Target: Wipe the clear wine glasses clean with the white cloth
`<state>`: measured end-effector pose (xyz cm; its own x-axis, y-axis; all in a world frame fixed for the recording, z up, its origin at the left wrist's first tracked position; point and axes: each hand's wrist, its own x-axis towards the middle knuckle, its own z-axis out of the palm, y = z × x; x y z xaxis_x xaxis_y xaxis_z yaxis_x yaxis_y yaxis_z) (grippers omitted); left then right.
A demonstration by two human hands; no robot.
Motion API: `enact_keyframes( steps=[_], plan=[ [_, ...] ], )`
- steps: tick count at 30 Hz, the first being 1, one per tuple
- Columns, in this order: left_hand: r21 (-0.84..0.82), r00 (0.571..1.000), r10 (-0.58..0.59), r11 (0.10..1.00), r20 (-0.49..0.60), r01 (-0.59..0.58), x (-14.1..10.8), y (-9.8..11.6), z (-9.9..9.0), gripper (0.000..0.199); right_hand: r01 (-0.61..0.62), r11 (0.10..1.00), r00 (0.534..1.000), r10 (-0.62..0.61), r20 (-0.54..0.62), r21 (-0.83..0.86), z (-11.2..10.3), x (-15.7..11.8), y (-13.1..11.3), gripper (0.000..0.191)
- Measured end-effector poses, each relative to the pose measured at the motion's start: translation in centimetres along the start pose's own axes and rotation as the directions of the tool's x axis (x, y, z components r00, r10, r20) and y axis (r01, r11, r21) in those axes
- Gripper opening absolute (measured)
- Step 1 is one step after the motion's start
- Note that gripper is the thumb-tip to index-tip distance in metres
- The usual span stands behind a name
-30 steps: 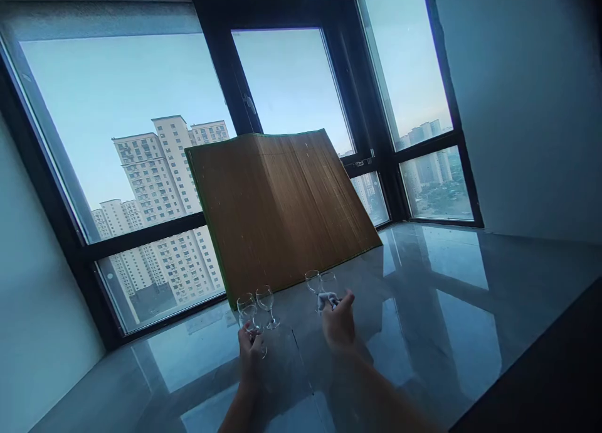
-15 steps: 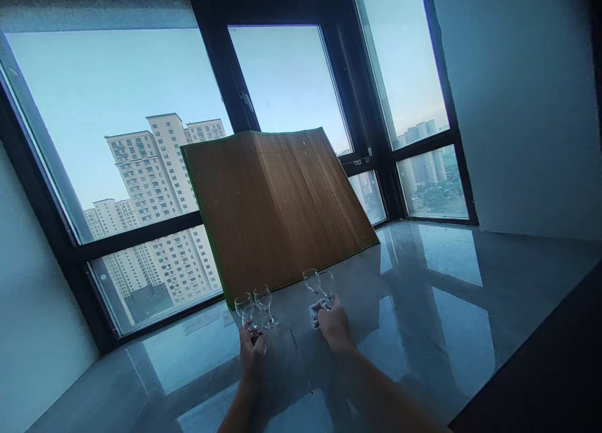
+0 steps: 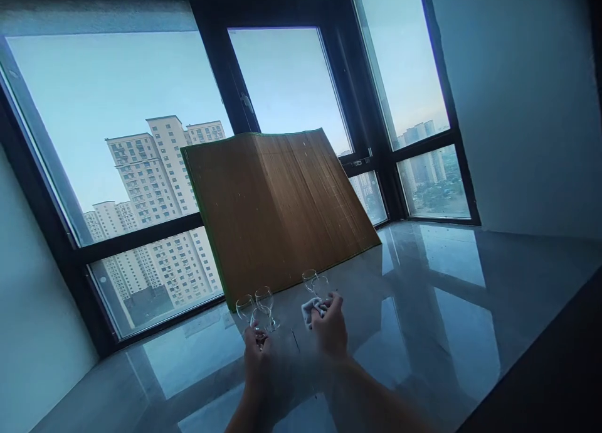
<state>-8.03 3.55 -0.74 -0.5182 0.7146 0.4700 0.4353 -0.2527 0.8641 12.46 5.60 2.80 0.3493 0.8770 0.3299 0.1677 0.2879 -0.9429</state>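
Stemmed glasses (image 3: 264,300): how do they look, and where?

Clear, thin, round-bowled, rims catching pale window light. Five counted, all low in view, ahead of the person. Three clustered at the left hand (image 3: 256,352); two more, the right pair (image 3: 321,287), just behind the right hand (image 3: 332,326).

Fingers?

Left: curled in, closed around the lower part of the front glass (image 3: 259,320), bowl showing above the knuckles. Right: thumb and fingers pinched together on a bunched whitish cloth (image 3: 309,311), part of it spilling out on the left side.

Edges, room to move?

Brown panel (image 3: 282,213) tilted back toward the window (image 3: 286,75), green trim, bottom edge close behind both groups. Grey glossy surface (image 3: 512,276) runs wide to the right, as far as the pale wall (image 3: 522,119); dark wedge (image 3: 555,383) cuts across its near right corner. Between the hands, a gap with a thin dark joint line (image 3: 295,340).

Hard to make out?

Stem and foot of the front glass, hidden by the left hand; can't tell whether it rests on the surface. Lower parts of the right pair, behind cloth and fingers; contact there unclear. Bowl outlines overlap in the cluster. Both forearms run off the bottom edge.
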Motion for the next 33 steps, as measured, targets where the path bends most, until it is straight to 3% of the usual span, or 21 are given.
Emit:
enact_keyframes(
  steps=[2,5,8,11,14,18,23,28,33],
  plan=[
    [0.106,0.999,0.037,0.994,-0.012,-0.035,-0.4,0.3,0.2,0.048,0.115,0.991,0.991,-0.119,0.063,0.067,0.4,-0.8,-0.5,0.04],
    [0.284,0.993,0.117,0.952,0.0,-0.113,-1.0,0.8,0.4,0.04,0.254,0.948,0.926,-0.295,0.234,0.192,1.0,-1.7,-0.7,0.037],
    [0.404,0.973,0.205,0.885,0.103,-0.23,-1.4,1.1,0.6,0.04,0.275,0.92,0.859,-0.365,0.36,0.278,1.5,-2.1,-0.3,0.042],
    [0.442,0.943,0.244,0.837,0.226,-0.322,-1.6,1.1,0.5,0.047,0.296,0.906,0.823,-0.402,0.402,0.302,1.5,-2.3,-0.1,0.036],
    [0.427,0.924,0.276,0.825,0.266,-0.37,-1.6,1.0,0.5,0.051,0.288,0.903,0.832,-0.401,0.383,0.319,1.3,-2.5,-0.4,0.035],
    [0.334,0.892,0.311,0.845,0.329,-0.418,-2.0,1.4,0.6,0.044,0.253,0.901,0.895,-0.356,0.269,0.351,1.2,-2.1,-0.9,0.036],
    [0.303,0.901,0.292,0.869,0.322,-0.39,-2.7,2.1,0.9,0.052,0.213,0.938,0.955,-0.258,0.144,0.272,1.0,-0.8,-0.7,0.034],
    [0.453,0.918,0.281,0.805,0.279,-0.384,-2.5,1.6,0.8,0.047,0.189,0.977,0.955,-0.207,0.213,0.102,1.0,-0.7,0.3,0.044],
    [0.471,0.934,0.282,0.808,0.219,-0.354,-2.3,1.5,0.7,0.046,0.222,0.968,0.91,-0.249,0.331,0.119,1.3,-1.4,0.4,0.051]
  ],
)
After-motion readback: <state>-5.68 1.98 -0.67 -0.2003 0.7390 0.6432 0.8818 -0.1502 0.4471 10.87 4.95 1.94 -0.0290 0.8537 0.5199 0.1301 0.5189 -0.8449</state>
